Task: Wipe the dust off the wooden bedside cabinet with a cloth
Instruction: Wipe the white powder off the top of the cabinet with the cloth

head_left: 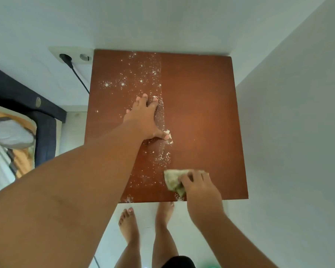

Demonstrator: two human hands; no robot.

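Cabinet top, a reddish-brown wooden surface, fills the middle of the head view, set into a corner with white walls behind it and along its right side. White dust speckles the left half of the surface, thickest toward the far edge, and runs down in a ragged line through the middle to the near edge; the right half looks bare. The left hand lies flat on the surface near its middle, palm down, fingers spread wide toward the far wall and thumb out to the right, its tip touching a small clump of dust. It holds nothing. The right hand is near the front edge, right of the dust line, fingers curled down and closed on a crumpled pale greenish cloth that is pressed onto the wood; the cloth sticks out to the left of the fingers. On the left wall by the far corner of the cabinet sits a double socket with a black plug and cable trailing downward. Part of a bed with a dark frame shows at the left edge. Two bare feet stand on the pale floor just in front of the cabinet.
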